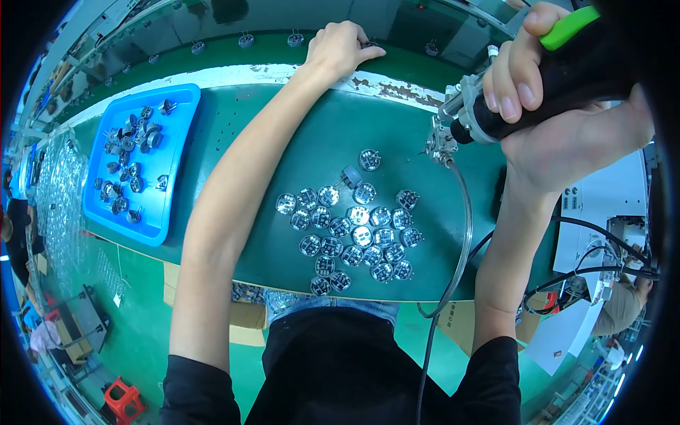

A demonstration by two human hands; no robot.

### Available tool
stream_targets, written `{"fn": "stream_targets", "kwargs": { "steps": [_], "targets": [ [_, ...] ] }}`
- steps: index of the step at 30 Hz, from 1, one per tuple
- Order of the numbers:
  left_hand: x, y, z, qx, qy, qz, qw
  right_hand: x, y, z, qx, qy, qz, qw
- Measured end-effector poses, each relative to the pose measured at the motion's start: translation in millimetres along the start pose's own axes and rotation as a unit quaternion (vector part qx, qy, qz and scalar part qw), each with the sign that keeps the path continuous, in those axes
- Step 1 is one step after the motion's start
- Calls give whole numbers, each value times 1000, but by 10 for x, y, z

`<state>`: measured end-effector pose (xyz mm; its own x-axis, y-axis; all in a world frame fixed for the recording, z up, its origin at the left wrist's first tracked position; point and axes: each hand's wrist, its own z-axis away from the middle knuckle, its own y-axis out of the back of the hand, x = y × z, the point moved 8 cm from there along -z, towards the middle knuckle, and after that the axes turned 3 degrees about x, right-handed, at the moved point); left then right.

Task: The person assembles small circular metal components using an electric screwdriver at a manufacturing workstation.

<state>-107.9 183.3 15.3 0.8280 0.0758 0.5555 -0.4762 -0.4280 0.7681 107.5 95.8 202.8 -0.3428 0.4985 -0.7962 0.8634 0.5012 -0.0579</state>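
Observation:
Over the far edge of the bench reaches my left hand (336, 51), fingers bent and closed around something small and dark, mostly hidden. My right hand (559, 134) grips a black dispensing gun (577, 74) with a green part on top, raised at the far right. A metal valve (443, 138) sits at its front, and a clear hose (467, 212) hangs from it. Several small round electronic parts (361, 236) lie grouped on the green bench (234, 127) between my forearms. One grey part (350, 177) among them is tipped on its side.
A blue tray (190, 134) with several similar parts stands at the left. Beyond the bench's worn white edge (248, 74) runs a green strip with spaced parts (246, 40). White equipment (598, 191) and black cables (602, 223) are at the right. A red stool (124, 400) stands lower left.

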Motion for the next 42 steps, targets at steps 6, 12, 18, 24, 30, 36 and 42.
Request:
{"fn": "stream_targets", "kwargs": {
  "steps": [6,12,18,24,30,36,42],
  "targets": [
    [739,8,825,-187,-292,153,926,-34,36,29,35,7,38,999],
    [935,-35,1271,-266,-318,195,889,-8,-15,58,60,7,74,995],
    [847,-85,1316,-246,-322,185,895,61,-92,70,86,6,108,990],
    [839,-95,1310,-244,-317,179,899,127,-60,111,118,2,145,982],
    [840,-75,1314,-219,-328,189,899,198,-42,120,129,-6,129,983],
    [847,-91,1317,-246,-324,186,894,11,-238,118,178,-110,131,969],
    [852,-89,1317,-234,-331,188,894,25,-209,104,182,-113,126,969]
  ]
}}
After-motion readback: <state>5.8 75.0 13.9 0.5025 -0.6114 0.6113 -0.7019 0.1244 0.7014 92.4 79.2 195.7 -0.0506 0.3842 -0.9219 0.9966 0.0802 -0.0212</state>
